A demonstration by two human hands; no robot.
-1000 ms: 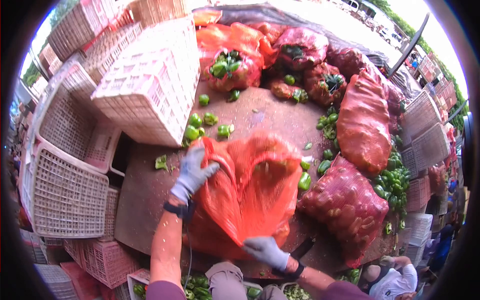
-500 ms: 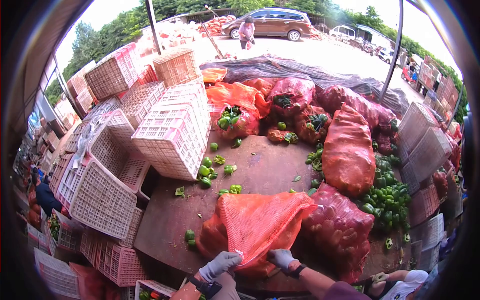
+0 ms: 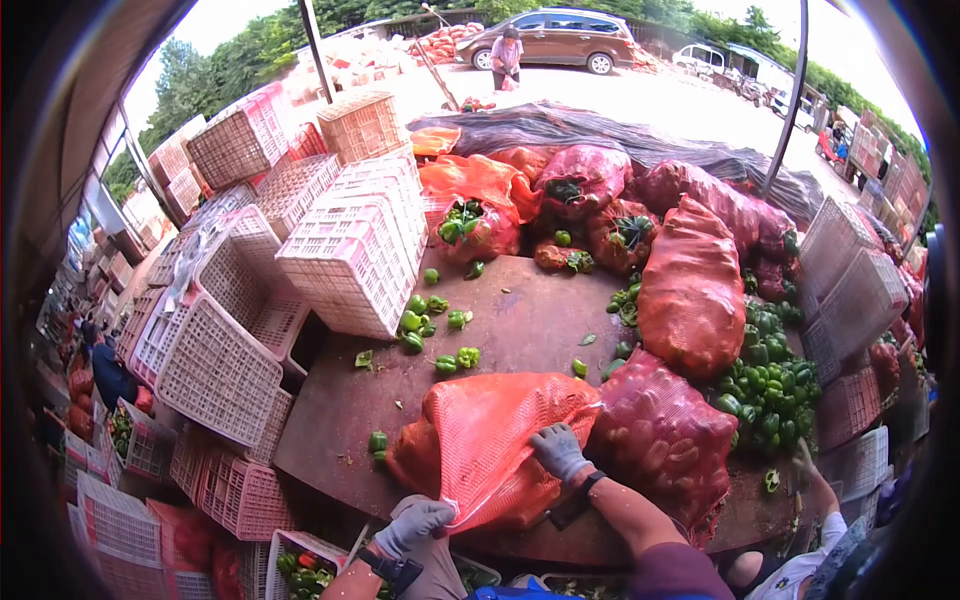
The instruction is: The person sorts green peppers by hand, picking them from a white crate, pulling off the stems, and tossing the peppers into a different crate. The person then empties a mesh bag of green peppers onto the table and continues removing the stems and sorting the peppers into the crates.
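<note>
- The left hand point(image 3: 415, 528), in a gray glove, was closed tight on a corner of the orange net bag point(image 3: 510, 415).
- The right hand point(image 3: 560, 452), in a gray glove too, was on the right side of the same bag. I cannot tell if its fingers pinched the net.
- The orange net bag sat on the brown table point(image 3: 530, 320), between the hands and just past them. Its corner was pulled toward the left hand. What was inside was hidden.
- Just right of it was a purple net bag point(image 3: 660, 430), full of lumps that were hard to make out.
- Behind that stood a tall red bag point(image 3: 690, 290), stuffed fat, with a heap of green peppers point(image 3: 770, 390) to its right.
- At the far side, a red bag point(image 3: 480, 238) had green peppers showing at its mouth.
- Big pale crates point(image 3: 350, 255) were piled on the left.
- Near the bottom, a crate point(image 3: 270, 568) held green and red peppers, but the picture's edge cut it off.
- On the right, another person's arm point(image 3: 824, 492) reached by the heap.
</note>
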